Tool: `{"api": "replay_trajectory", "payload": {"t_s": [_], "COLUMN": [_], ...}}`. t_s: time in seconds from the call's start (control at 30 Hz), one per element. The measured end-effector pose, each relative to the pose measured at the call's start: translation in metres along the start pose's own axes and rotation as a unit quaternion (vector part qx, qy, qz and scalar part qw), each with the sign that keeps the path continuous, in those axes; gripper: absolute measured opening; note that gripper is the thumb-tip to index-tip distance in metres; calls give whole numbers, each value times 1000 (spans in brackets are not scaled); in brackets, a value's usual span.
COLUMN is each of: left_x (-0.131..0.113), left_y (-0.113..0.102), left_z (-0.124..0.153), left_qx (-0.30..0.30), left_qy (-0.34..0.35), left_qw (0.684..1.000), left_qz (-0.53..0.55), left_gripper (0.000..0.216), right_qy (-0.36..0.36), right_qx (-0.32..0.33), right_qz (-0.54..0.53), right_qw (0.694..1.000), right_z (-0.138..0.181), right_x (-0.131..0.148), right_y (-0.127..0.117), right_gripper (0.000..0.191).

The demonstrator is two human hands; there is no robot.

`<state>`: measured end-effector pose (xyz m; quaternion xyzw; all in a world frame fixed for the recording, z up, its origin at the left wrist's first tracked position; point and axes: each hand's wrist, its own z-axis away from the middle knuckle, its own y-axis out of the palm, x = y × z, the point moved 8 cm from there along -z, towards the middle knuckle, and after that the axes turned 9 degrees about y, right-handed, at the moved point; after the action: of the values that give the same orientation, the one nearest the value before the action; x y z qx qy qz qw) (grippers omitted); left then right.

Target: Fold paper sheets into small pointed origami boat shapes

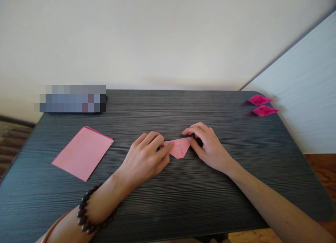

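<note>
A small pink folded paper piece (180,147) lies flat near the middle of the dark striped table (168,194). My left hand (147,158) presses its left end with curled fingers, the fingertips pinched on the paper. My right hand (207,147) holds the right end, fingers bent down onto the fold. A dark bead bracelet (90,215) sits on my left wrist.
A stack of pink paper sheets (83,152) lies at the left of the table. Two finished magenta folded pieces (259,100) (264,111) rest at the far right corner. A blurred dark object (70,98) sits at the back left. A pale wall panel (301,96) borders the right side.
</note>
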<state>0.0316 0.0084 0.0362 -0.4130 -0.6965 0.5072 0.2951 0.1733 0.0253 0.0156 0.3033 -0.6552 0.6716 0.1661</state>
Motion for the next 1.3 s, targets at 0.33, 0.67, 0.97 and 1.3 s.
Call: {"api": "replay_trajectory", "payload": {"t_s": [0.33,0.67,0.97,1.3], "left_x": [28,40,37,47], "left_y": [8,25,28,23], "left_z": [-3,-17,-19,-8], "left_qx": [-36,-3,-6,26], "left_qy": [-109,-271,-260,-240], "left_qw": [988,952,953,951], "left_qz": [99,140,158,194], "left_gripper": [15,10,7,5], "right_qy": [-6,-8,26,38], "right_qx": [-25,-35,-42,-25], "right_qz": [14,41,34,25], "right_qw": [1000,999,998,999], "right_z": [-1,1,-3,-5], "right_x": [-3,-2,0,-3], "right_y": [1,5,2,2], "right_gripper": [30,24,14,16]}}
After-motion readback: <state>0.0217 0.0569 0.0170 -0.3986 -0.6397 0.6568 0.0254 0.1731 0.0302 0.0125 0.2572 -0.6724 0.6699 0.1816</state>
